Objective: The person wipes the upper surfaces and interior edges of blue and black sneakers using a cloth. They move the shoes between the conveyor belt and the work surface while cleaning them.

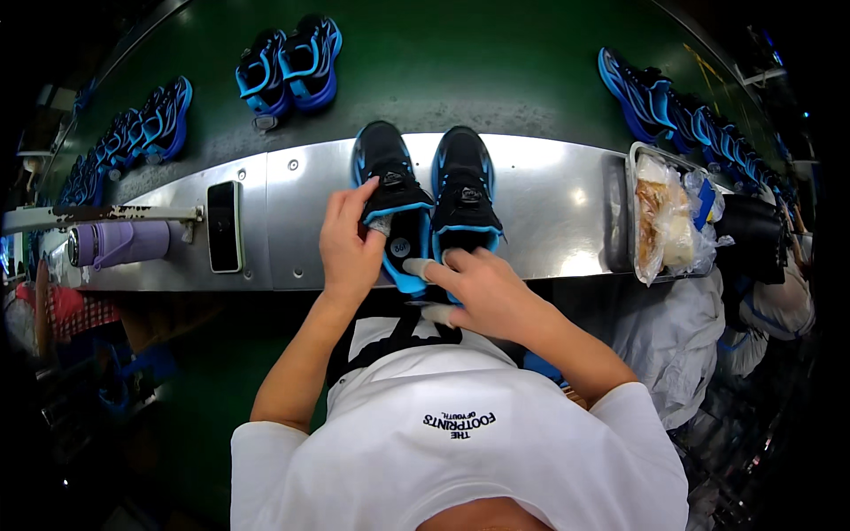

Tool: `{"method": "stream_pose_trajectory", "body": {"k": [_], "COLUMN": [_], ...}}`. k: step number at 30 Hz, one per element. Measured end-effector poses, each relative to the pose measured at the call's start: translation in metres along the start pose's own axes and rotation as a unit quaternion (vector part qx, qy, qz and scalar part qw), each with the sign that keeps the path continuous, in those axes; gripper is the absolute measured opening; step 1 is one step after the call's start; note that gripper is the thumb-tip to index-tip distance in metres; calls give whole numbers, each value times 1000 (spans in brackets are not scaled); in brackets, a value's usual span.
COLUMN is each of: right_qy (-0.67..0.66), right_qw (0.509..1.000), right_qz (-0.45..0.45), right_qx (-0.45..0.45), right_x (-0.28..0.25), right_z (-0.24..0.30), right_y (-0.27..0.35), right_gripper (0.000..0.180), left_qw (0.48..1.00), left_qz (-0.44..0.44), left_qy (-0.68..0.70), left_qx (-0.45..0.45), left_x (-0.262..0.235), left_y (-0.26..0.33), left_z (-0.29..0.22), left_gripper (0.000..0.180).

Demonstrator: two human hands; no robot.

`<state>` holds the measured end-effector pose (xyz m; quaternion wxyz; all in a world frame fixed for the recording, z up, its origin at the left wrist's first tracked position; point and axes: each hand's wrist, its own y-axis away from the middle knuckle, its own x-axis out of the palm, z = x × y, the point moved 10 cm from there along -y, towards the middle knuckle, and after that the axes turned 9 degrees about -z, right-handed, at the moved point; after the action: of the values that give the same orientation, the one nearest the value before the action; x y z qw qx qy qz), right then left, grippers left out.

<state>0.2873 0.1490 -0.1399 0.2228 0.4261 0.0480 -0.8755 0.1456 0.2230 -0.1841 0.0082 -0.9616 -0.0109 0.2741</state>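
Note:
Two black sneakers with bright blue trim lie side by side before me on the metal edge, toes pointing away: a left sneaker (382, 146) and a right sneaker (462, 164). My left hand (347, 243) grips the left sneaker at its tongue and side, the thumb inside the opening. A round pale mark (400, 248) shows on its insole. Across the heels reaches my right hand (487, 292), its index finger over the left sneaker's heel collar and its thumb behind the heel. Other fingers bend at the right sneaker's opening. Pale covers sit on some fingertips.
Another sneaker pair (290, 66) stands on the green belt (469, 62); rows of sneakers line the left and right. On the metal ledge (549, 203) are a phone (225, 227), a purple bottle (133, 243) beside a metal bar (115, 215), and a tray (630, 221) of plastic-wrapped items.

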Motion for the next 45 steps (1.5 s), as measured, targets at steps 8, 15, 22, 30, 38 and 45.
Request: {"method": "stream_pose_trajectory", "body": {"k": [8, 15, 22, 30, 38, 45], "right_qy": [50, -105, -3, -65, -64, 91], "right_qw": [974, 970, 975, 975, 987, 981], "right_qz": [-219, -198, -193, -182, -114, -162], "right_qx": [-4, 98, 106, 108, 90, -49], "right_x": [-82, -47, -59, -52, -45, -13], "right_z": [-10, -68, -35, -40, -46, -4], "right_y": [-15, -22, -20, -5, 9, 6], "right_gripper": [59, 49, 43, 48, 50, 22], "left_qw": [970, 980, 963, 942, 941, 915], "left_qz": [-2, 37, 95, 49, 56, 66], "left_qy": [-49, -48, -141, -224, -187, -245], "left_qx": [238, 191, 209, 246, 276, 314], "left_x": [-5, 8, 13, 24, 22, 32], "left_y": [-16, -16, -2, 17, 20, 28], "left_z": [-58, -54, -70, -74, -63, -72], "left_gripper": [44, 39, 41, 35, 34, 41]}}
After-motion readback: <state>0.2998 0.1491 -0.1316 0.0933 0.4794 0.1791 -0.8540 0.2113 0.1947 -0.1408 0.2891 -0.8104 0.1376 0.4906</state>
